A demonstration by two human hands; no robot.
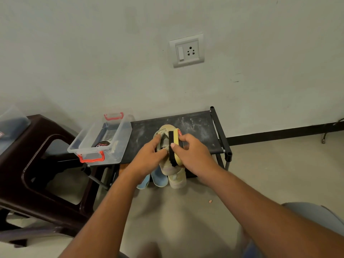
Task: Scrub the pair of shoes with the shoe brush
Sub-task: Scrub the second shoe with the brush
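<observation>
A beige shoe lies lengthwise on the dusty black top of a low rack. My left hand grips it at the opening, thumb on the tongue. My right hand holds the shoe brush, yellow-backed with black bristles, tilted on its side against the shoe's upper. A second beige shoe pokes out from the shelf below, under the first one.
A clear plastic box with red handles holds a polish tin and sits on the rack's left end. A dark brown plastic stool stands to the left. Blue slippers show beneath the rack. A wall socket is above.
</observation>
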